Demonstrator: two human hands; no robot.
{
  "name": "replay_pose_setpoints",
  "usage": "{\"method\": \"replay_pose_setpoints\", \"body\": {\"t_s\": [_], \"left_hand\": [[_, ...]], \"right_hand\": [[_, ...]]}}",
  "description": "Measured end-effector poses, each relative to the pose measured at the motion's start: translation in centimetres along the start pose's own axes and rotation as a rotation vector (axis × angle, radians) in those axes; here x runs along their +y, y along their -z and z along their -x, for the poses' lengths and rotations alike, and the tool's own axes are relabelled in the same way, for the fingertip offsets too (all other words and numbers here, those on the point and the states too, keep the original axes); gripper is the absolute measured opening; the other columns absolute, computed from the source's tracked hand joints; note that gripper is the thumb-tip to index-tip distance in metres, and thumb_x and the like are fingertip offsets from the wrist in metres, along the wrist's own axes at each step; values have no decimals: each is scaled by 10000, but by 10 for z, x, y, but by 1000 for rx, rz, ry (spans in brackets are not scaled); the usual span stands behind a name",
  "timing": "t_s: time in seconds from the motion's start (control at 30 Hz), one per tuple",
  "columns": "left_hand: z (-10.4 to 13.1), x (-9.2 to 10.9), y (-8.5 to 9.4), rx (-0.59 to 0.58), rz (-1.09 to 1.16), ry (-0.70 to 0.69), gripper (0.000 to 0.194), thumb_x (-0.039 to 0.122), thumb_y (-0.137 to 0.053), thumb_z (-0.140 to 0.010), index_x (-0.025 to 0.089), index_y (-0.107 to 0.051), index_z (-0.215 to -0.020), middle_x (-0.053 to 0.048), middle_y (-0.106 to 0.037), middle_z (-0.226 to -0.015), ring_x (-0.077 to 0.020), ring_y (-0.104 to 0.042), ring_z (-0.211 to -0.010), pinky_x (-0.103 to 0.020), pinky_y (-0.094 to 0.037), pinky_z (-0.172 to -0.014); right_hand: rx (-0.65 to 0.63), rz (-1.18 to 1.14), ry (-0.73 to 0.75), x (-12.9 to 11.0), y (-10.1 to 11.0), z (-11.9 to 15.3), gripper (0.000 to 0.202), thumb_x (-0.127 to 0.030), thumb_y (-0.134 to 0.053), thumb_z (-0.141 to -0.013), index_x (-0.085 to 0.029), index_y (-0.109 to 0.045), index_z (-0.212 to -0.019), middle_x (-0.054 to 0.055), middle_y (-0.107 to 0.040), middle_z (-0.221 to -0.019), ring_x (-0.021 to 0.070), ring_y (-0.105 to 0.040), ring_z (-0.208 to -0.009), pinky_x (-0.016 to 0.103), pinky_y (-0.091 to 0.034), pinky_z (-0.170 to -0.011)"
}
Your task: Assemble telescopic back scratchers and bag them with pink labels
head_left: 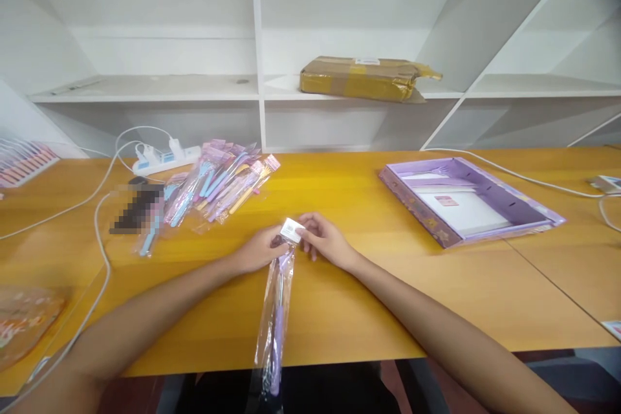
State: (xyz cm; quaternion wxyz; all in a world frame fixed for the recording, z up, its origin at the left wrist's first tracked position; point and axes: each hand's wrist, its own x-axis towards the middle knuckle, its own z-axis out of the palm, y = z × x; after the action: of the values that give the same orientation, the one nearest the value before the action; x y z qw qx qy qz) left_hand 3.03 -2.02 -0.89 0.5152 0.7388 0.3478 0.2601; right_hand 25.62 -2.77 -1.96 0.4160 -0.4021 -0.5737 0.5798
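A purple back scratcher (pixel 276 343) with a metal rod hangs in a clear plastic sleeve, its handle end reaching past the table's front edge. At its upper end is a white label card (pixel 292 230). My left hand (pixel 262 249) is closed on the top of the sleeve, just below the card. Thumb and fingers of my right hand (pixel 326 240) pinch the card's right side. Further back on the left lies a pile of similar bagged back scratchers (pixel 220 184) in blue, purple and yellow.
An open purple box (pixel 422 210) with a purple piece inside stands at the right. A power strip (pixel 167 158) with white cables and a blurred dark object (pixel 138 208) lie at the left. On the shelf above rests a taped carton (pixel 359 77).
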Motion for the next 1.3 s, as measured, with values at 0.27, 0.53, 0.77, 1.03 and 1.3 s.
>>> {"method": "replay_pose_setpoints", "body": {"t_s": [0.27,0.53,0.77,1.03,1.3], "left_hand": [[2,11,5,-34,14,-27,379,529,-574,-1005,205,-679,-1172,-77,-678,-1134,-236,-629,-1069,-357,-493,-953],[-5,9,-4,-4,742,205,532,581,-767,-876,185,-649,-1211,-56,-659,-946,-181,-661,-833,-340,-526,-786],[-12,9,10,-2,644,301,473,415,-886,-768,100,-753,-1094,-22,-632,-803,-104,-510,-671,-244,-367,-632],[-9,9,7,-12,322,132,407,459,-783,-862,172,-763,-1151,-79,-752,-1080,-202,-658,-936,-313,-474,-863],[-4,2,-1,33,163,62,450,480,-697,-937,161,-714,-1253,-83,-748,-1109,-225,-658,-958,-348,-494,-889]], "right_hand": [[1,157,182,1,3,4,369,-563,-744,-900,-212,-652,-963,5,-630,-845,135,-619,-698,283,-540,-666],[149,240,349,1,9,-11,286,-501,-768,-890,-227,-685,-891,54,-621,-1004,202,-635,-961,362,-548,-902],[192,377,397,2,10,-13,105,-323,-679,-937,-233,-721,-970,58,-639,-1028,202,-632,-957,366,-533,-901],[114,392,308,-5,6,4,330,-482,-650,-984,-261,-616,-1227,55,-640,-1082,201,-634,-938,352,-545,-846],[124,492,372,-7,7,10,358,-417,-654,-985,-273,-542,-1293,62,-623,-1127,189,-642,-913,359,-567,-830]]}}
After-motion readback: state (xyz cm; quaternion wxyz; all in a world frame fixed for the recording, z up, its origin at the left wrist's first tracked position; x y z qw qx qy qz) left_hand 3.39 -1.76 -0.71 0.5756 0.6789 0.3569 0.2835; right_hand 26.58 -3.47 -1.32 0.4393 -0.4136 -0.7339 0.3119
